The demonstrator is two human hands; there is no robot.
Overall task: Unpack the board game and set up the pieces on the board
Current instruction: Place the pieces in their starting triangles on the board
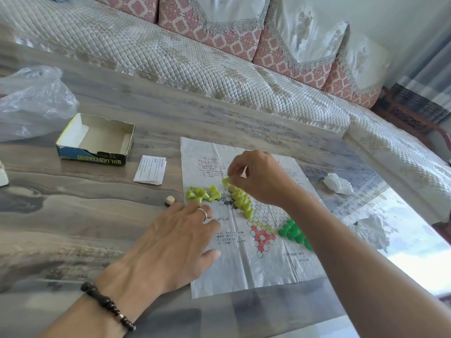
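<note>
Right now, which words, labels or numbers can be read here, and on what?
"SULIAOTIAOQI", upside down, on the open blue cardboard box's side.
Folded white paper slip: print too small to read.
Thin plastic game board sheet: red and black print blurred, unreadable.

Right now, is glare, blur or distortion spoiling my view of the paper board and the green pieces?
Head view: window glare whitens the table at right, not the paper board; wide-angle bending curves the sofa edge; the right hand, pinching a yellow-green piece, is slightly soft; the board's small print is unreadable.
</note>
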